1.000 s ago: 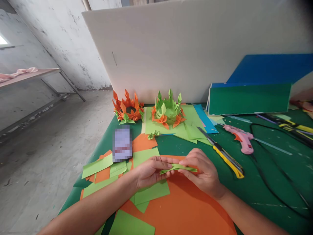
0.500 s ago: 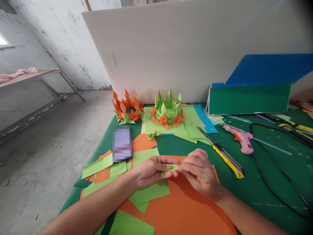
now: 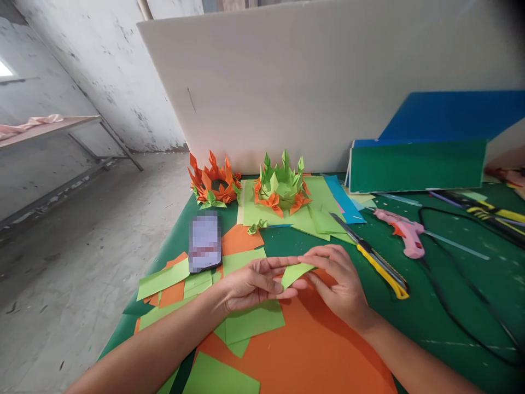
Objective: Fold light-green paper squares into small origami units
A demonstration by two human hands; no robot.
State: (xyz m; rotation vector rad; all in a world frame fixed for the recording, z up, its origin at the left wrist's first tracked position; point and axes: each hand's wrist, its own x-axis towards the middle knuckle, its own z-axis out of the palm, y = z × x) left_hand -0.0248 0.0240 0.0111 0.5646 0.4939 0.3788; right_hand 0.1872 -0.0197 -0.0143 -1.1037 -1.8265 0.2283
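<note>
Between my two hands is a small piece of green paper, held above a large orange sheet. My left hand pinches its left end between thumb and fingers. The fingers of my right hand close on its right end. Green paper sheets lie under and beside my left hand. Farther back stand an orange folded-paper crown and a green folded-paper crown with orange flowers. A small green paper rose lies in front of the green crown.
A phone lies left of my hands. To the right are a yellow utility knife and a pink glue gun with its cable on the green table. A white board stands along the back.
The green paper has been turned and now shows a broader face. My right fingers have shifted up along its edge, and the left fingers have opened out slightly.
</note>
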